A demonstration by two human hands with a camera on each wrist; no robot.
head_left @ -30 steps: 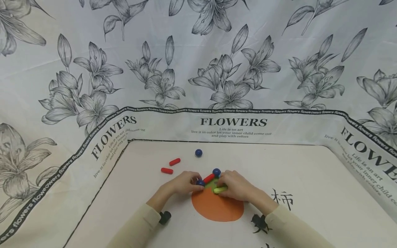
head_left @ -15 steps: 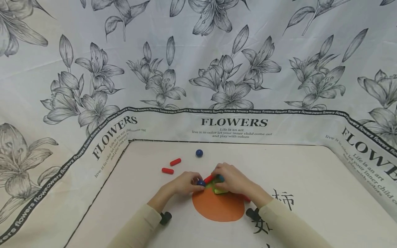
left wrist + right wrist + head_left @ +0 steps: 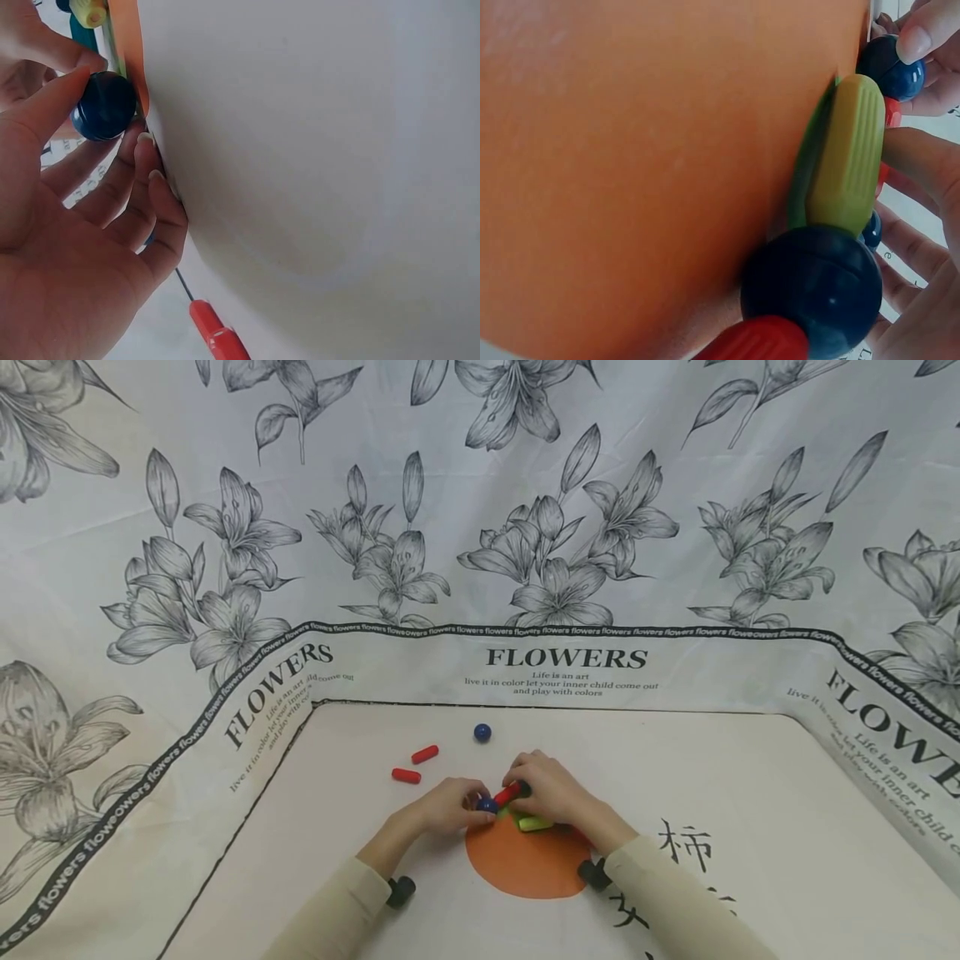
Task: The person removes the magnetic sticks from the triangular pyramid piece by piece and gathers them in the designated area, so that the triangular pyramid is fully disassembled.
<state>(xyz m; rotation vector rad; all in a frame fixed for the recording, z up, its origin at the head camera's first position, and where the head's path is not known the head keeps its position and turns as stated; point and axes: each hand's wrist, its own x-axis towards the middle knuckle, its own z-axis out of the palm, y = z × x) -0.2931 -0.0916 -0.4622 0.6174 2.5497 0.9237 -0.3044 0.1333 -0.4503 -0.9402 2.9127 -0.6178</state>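
In the head view my left hand (image 3: pixel 447 804) pinches a dark blue ball (image 3: pixel 487 806) between thumb and fingers; the left wrist view shows this ball (image 3: pixel 105 106) up close. A short red rod (image 3: pixel 507 793) runs from that ball toward my right hand (image 3: pixel 551 789), whose thumb and fingers grip the rod near its far end. Beneath the right hand lies a yellow-green ribbed rod (image 3: pixel 535 823). In the right wrist view the yellow-green rod (image 3: pixel 846 157) meets another dark blue ball (image 3: pixel 814 289), and a further red rod (image 3: pixel 761 341) adjoins that ball.
An orange round print (image 3: pixel 525 868) with green at its top lies under the pieces. Two loose red rods (image 3: pixel 407 776) and a blue ball (image 3: pixel 482 732) lie farther back on the pale tabletop (image 3: pixel 360 735). A flower-printed cloth (image 3: pixel 562 568) rises behind and at the sides.
My right hand has moved left and slightly away from me, from the yellow-green rod to the red rod's far end. My left hand stays at its ball.
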